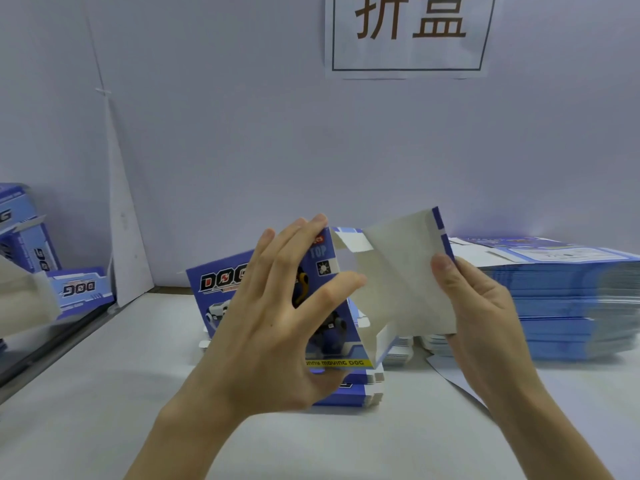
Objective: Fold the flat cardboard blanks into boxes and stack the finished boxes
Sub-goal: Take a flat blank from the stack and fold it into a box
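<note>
1. A tall stack of flat blanks [571, 306] is seen lying on the table [104, 393] at the right, well apart from the folded boxes [27, 244] at the far left.
2. The half-opened box [398, 278] is held above the table at centre, its long axis near upright, the "TOP" end upward and the grey inside turned toward the camera.
3. Its printed panel is gripped by the left hand [277, 323], with fingers spread wide and the thumb hooked over the edge.
4. Its grey panel is pinched by the right hand [485, 313], with the thumb in front.

Person, two limbs in view; left hand [277, 323] bare, long fingers, short nails; right hand [481, 313] likewise; forearms [194, 427] bare, unsleeved.
</note>
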Action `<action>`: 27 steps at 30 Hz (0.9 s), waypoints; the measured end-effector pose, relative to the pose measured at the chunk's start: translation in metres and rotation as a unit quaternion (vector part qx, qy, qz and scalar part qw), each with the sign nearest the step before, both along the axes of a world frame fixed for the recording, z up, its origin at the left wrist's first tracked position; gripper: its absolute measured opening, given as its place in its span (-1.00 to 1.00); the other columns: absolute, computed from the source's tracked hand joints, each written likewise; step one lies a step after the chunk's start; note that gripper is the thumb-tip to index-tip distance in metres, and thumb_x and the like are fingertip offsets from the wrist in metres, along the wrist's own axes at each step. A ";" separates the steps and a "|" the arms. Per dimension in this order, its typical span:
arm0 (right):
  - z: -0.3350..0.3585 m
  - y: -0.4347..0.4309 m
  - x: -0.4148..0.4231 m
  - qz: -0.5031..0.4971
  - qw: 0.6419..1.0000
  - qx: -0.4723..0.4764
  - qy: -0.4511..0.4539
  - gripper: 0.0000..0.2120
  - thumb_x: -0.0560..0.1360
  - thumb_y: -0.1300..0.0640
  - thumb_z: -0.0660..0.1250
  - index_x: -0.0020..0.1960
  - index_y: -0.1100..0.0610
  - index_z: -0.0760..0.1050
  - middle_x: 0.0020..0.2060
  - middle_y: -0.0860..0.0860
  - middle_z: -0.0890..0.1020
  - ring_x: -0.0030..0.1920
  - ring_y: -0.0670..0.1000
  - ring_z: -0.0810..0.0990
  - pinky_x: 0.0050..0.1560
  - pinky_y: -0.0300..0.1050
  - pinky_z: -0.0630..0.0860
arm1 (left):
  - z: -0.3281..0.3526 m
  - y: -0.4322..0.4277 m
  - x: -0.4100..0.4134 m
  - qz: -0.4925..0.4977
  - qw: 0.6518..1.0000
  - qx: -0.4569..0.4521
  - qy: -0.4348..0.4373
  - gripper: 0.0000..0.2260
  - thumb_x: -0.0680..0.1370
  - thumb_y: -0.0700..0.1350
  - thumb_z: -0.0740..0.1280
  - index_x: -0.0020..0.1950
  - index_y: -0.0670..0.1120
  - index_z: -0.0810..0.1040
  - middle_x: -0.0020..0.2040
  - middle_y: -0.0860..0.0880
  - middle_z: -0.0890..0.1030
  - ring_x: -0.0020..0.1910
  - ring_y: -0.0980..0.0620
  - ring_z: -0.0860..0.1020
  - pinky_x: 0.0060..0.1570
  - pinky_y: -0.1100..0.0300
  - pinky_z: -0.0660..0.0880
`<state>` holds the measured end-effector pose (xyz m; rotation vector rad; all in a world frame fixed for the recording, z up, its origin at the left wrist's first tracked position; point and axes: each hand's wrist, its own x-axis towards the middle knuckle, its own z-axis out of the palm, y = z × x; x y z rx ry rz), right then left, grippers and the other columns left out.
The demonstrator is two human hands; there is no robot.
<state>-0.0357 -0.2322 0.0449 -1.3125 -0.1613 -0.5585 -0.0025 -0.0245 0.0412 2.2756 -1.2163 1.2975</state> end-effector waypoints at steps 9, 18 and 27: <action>0.003 -0.001 -0.004 -0.082 0.995 -0.032 -0.039 -0.78 0.43 -0.06 0.33 -0.16 0.00 0.70 -0.22 -0.04 0.66 -0.20 -0.09 0.56 -0.25 -0.35 0.49 | -0.002 -0.004 -0.003 -0.020 1.000 -0.002 0.017 -0.40 0.31 0.23 0.36 0.29 0.07 0.34 0.49 -0.18 0.15 0.50 -0.19 0.18 0.45 -0.21 0.17; 0.001 0.003 -0.004 -0.081 0.996 -0.025 -0.032 -0.79 0.45 -0.04 0.31 -0.18 -0.01 0.71 -0.23 -0.07 0.67 -0.22 -0.12 0.56 -0.25 -0.37 0.49 | -0.003 -0.002 0.000 -0.008 1.000 0.002 0.010 -0.38 0.30 0.22 0.40 0.29 0.06 0.34 0.49 -0.18 0.15 0.50 -0.19 0.18 0.44 -0.20 0.18; 0.001 0.002 -0.004 -0.085 0.995 -0.048 -0.034 -0.76 0.44 -0.08 0.31 -0.17 0.04 0.68 -0.22 0.03 0.62 -0.18 -0.06 0.52 -0.26 -0.34 0.46 | -0.003 -0.003 0.001 -0.003 1.000 0.004 0.006 -0.33 0.27 0.21 0.45 0.30 0.06 0.33 0.49 -0.21 0.15 0.50 -0.21 0.19 0.42 -0.22 0.21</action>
